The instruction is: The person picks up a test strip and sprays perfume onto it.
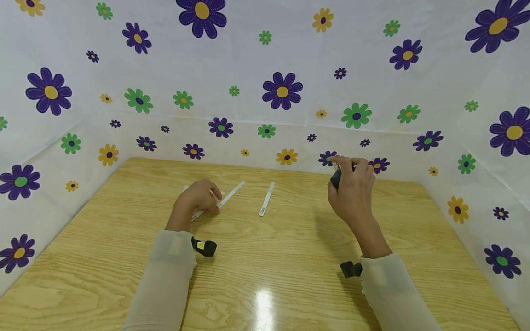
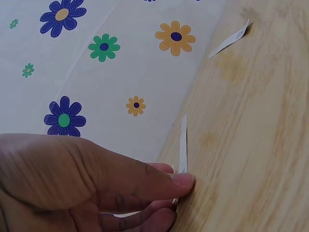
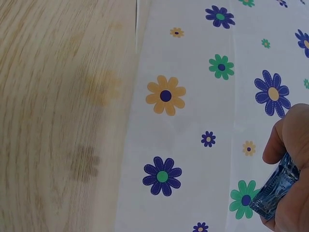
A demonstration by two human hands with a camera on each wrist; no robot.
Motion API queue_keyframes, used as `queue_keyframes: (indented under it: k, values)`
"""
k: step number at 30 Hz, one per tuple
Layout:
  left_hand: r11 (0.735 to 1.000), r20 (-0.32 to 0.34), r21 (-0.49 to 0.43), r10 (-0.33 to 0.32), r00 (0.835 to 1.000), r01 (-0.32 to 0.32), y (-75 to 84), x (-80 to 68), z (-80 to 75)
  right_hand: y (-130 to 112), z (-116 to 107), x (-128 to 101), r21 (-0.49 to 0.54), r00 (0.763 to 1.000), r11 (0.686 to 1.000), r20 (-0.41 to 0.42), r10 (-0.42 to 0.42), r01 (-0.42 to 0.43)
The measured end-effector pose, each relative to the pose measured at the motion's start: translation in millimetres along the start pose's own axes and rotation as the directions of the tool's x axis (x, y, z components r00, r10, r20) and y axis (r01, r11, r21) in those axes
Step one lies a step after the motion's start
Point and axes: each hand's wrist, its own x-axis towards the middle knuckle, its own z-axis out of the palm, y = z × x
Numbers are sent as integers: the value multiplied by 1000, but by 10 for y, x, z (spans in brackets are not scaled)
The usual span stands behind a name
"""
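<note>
Paper strip (image 1: 223,200) lies left of centre on the wooden table (image 1: 290,257), pinned flat under the left hand (image 1: 198,198) fingertips — the right hand (image 1: 352,191), raised at centre right, pinches a small clear packet (image 3: 276,189).
</note>
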Motion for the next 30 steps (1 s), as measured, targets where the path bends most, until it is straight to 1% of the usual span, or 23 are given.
queue_keyframes:
  k: [11, 17, 21, 24, 30]
  values:
    - [1000, 6, 4, 26, 1000, -26, -41, 43, 12, 1, 3, 3, -2, 1000, 1000, 9, -11, 11]
    - [999, 9, 23, 49, 999, -49, -45, 45, 40, 1, 3, -6, -5, 1000, 1000, 11, -5, 5]
    - [998, 10, 4, 63, 998, -63, -25, 30, 59, 2, 6, -8, -6, 1000, 1000, 12, 1, -1]
    - [997, -5, -12, 79, 997, -79, -9, 24, 59, 4, 13, -9, -11, 1000, 1000, 12, -1, 1]
    - [991, -62, -44, 122, 991, -125, 5, 39, 43, -3, 19, -10, -16, 1000, 1000, 20, 3, -3]
